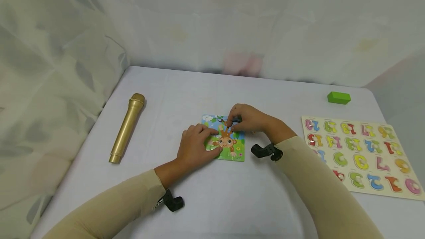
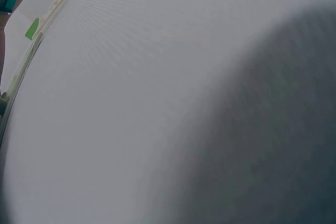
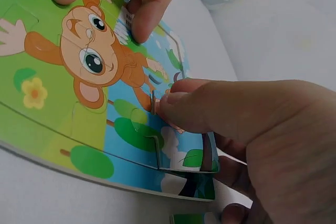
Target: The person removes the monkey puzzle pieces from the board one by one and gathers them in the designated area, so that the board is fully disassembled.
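A square monkey puzzle [image 1: 238, 154] lies on the white table. My left hand [image 1: 196, 146] rests along its left side, thumb and fingertips touching the picture. At its upper right corner, my right hand [image 1: 250, 119] pinches a puzzle piece [image 3: 181, 148]. The right wrist view shows this corner piece sitting raised above the tray [image 3: 92, 178], the thumb of the right hand [image 3: 236, 114] on top and other fingers at its outer edge. Below that hand, part of another green and blue piece [image 3: 188, 219] shows; what it rests on is hidden.
A gold microphone [image 1: 127, 128] lies at the left. On the right lies a number board [image 1: 362, 158], with a green block [image 1: 338, 97] behind it. Floral cloth [image 1: 199, 21] hangs behind the table. The left wrist view holds mostly white tabletop [image 2: 105, 119] and a dark blur.
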The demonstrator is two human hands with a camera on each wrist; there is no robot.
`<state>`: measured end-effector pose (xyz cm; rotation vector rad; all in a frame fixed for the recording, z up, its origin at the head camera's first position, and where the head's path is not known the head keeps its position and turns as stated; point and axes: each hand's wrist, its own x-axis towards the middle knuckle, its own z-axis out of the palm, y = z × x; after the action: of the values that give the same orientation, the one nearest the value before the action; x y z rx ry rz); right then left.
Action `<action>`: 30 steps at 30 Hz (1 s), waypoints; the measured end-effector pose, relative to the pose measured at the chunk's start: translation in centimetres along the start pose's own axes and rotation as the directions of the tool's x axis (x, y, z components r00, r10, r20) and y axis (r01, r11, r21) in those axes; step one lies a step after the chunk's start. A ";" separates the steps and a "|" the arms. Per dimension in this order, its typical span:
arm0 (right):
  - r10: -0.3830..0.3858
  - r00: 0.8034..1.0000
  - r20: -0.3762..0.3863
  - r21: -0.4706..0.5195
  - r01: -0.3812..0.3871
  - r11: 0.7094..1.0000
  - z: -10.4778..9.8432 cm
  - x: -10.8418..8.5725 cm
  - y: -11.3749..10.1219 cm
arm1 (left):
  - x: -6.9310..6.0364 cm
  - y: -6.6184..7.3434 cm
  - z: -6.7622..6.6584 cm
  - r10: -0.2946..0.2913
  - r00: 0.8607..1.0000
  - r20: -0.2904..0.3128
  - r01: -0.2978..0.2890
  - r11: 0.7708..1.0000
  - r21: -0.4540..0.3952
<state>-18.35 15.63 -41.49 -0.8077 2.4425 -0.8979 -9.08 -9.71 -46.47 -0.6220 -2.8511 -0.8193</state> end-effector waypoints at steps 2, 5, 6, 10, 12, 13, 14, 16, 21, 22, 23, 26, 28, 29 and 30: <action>0.019 1.000 -0.002 0.018 -0.019 1.000 0.0 -0.1 -0.1 | 0.0 0.0 -0.1 -0.001 1.000 0.001 0.001 1.000 -0.003; 0.062 0.998 -0.013 0.069 -0.061 0.996 -0.2 -0.3 -0.3 | -0.1 0.0 -0.1 -0.003 1.000 0.005 0.004 1.000 -0.008; 0.078 0.997 -0.018 0.093 -0.076 0.993 -0.2 -0.3 -0.4 | -0.1 -0.1 -0.2 -0.006 1.000 0.007 0.006 1.000 -0.009; 0.131 0.991 -0.029 0.163 -0.124 0.979 -0.6 -0.6 -0.7 | -0.1 -0.1 -0.2 -0.010 1.000 0.012 0.010 1.000 -0.013; 0.140 0.990 -0.027 0.177 -0.133 0.975 -0.7 -0.7 -0.7 | -0.1 0.0 -0.2 -0.012 1.000 0.013 0.012 1.000 -0.014; 0.142 0.990 -0.024 0.182 -0.135 0.974 -0.7 -0.7 -0.7 | -0.1 0.0 -0.2 -0.013 1.000 0.014 0.013 1.000 -0.014; 0.137 0.990 -0.021 0.181 -0.131 0.975 -0.7 -0.8 -0.6 | -0.1 0.0 -0.2 -0.014 1.000 0.014 0.014 1.000 -0.013; 0.127 0.992 -0.018 0.179 -0.122 0.976 -0.8 -0.8 -0.5 | -0.1 0.0 -0.2 -0.014 1.000 0.015 0.015 1.000 -0.013; 0.103 0.994 -0.023 0.182 -0.097 0.979 -1.1 -0.9 -0.6 | -0.1 0.0 -0.3 -0.008 1.000 0.013 0.008 1.000 -0.017; 0.101 0.995 -0.025 0.184 -0.094 0.978 -1.2 -0.9 -0.7 | -0.1 0.0 -0.3 -0.007 1.000 0.010 0.007 1.000 -0.018; 0.101 0.995 -0.026 0.185 -0.094 0.978 -1.3 -0.9 -0.7 | -0.1 0.0 -0.4 -0.005 1.000 0.007 0.006 1.000 -0.019; 0.104 0.994 -0.030 0.185 -0.097 0.978 -1.7 -1.1 -0.6 | 0.0 0.0 -0.4 -0.008 1.000 0.003 0.008 1.000 -0.021; 0.112 0.993 -0.027 0.190 -0.105 0.976 -2.0 -1.2 -0.4 | 0.0 0.1 -0.4 -0.011 1.000 0.002 0.011 1.000 -0.021; 0.116 0.993 -0.026 0.192 -0.109 0.975 -2.0 -1.4 -0.2 | -0.1 0.1 -0.4 -0.013 1.000 0.004 0.013 1.000 -0.022; 0.118 0.993 -0.025 0.193 -0.111 0.975 -2.1 -1.5 0.0 | -0.1 0.1 -0.4 -0.016 1.000 0.007 0.016 1.000 -0.024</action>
<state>-18.37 17.56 -39.75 -0.5813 2.3609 -1.0913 -8.96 -9.89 -46.07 -0.6069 -2.8598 -0.8568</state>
